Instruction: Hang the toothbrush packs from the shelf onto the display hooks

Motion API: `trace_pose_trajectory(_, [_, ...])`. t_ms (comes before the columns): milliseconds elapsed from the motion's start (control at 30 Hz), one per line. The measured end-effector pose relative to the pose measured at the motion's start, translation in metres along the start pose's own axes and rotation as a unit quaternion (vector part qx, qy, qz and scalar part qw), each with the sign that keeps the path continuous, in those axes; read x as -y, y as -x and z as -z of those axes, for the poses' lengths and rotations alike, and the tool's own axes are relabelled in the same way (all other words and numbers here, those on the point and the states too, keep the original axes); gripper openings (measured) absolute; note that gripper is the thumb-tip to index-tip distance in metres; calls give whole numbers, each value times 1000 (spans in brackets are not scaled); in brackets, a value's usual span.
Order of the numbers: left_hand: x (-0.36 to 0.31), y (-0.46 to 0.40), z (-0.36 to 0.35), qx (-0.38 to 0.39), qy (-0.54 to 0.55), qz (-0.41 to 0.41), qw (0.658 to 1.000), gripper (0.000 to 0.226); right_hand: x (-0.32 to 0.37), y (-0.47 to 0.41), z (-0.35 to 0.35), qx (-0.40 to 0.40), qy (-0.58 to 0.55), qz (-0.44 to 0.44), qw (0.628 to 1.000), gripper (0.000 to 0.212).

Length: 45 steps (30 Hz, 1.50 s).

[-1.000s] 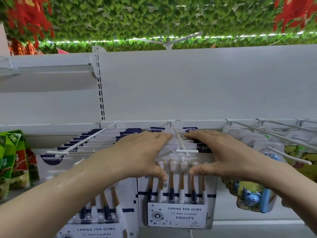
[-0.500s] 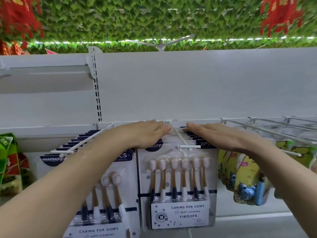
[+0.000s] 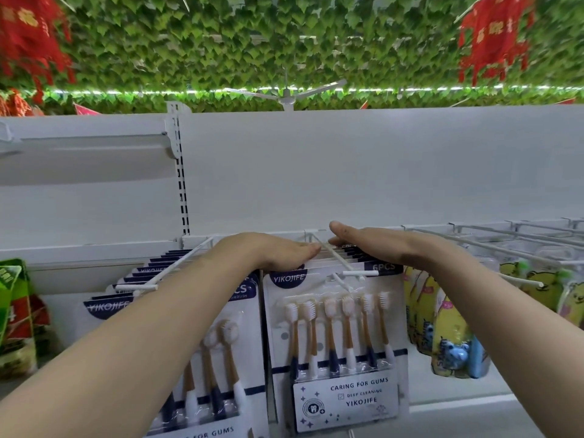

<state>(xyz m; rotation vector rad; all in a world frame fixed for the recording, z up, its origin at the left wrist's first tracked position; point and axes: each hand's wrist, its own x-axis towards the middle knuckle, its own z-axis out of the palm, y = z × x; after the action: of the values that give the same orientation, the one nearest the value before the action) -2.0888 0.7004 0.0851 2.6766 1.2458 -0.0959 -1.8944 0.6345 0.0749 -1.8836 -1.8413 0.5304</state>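
1. My left hand point(image 3: 271, 252) lies flat, palm down, fingers straight and together, on the top edges of the packs point(image 3: 335, 349) hung on the middle hook point(image 3: 339, 263). It grips nothing.
2. My right hand point(image 3: 376, 245) is flat too, fingers straight, thumb raised, resting on the same row from the other side of the hook. It holds nothing.
3. My fingertips nearly meet at the hook's wire, near the back rail point(image 3: 347, 232).
4. The front pack hangs upright and shows six brushes.
5. A second row of packs point(image 3: 104, 306) hangs on the left hook point(image 3: 164, 275), partly hidden by my left forearm.
6. Yellow packs point(image 3: 452, 336) hang on hooks to the right.
7. Green leaves point(image 3: 284, 42) cover the ceiling.
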Motion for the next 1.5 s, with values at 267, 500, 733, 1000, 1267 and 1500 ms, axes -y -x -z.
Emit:
trace_pose_trajectory(267, [2,23,-1,-113,13,-25,993,63,-5,43,-9,-142,33,59,988,70])
trace_pose_trajectory(500, [-16,69,-23,-117,-35,-102,987,54,-8,76,-23,-147,138,147,968,63])
trace_pose_trajectory(733, [-6,69,-28,-214,-82,-101,968,47,-15,73,-30,-185,169,169,953,50])
trace_pose_trajectory(1000, [-5,74,-33,-265,-27,-123,956,38,-9,84,-30,-224,130,150,954,36])
trace_pose_trajectory(1267, [-6,89,-32,-266,-30,-129,955,42,-4,97,-29,-236,135,140,952,34])
trace_pose_trajectory(1500, [-1,94,-26,-237,35,-152,959,36,-1,104,-33,-215,168,147,951,46])
